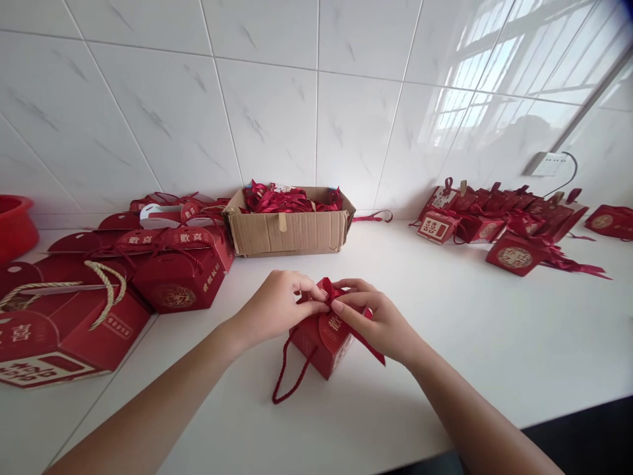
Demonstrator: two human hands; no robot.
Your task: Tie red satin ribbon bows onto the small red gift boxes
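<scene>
A small red gift box [316, 340] with gold lettering sits on the white counter in front of me, its dark red cord handle [287, 396] hanging toward me. On its top is a red ribbon [368, 343], one tail running down to the right. My left hand [289, 303] pinches the ribbon from the left, thumb and fingers pressed together. From the right, my right hand [370, 313] grips the ribbon between thumb and fingers, close against the left fingertips. The fingers partly hide the knot or bow between them.
An open cardboard box [289, 234] full of red ribbons stands by the tiled wall. Larger red gift boxes [178, 284] crowd the left, beside a red basin [17, 227]. Several small ribboned boxes [517, 254] stand at the right, below a wall socket [546, 163].
</scene>
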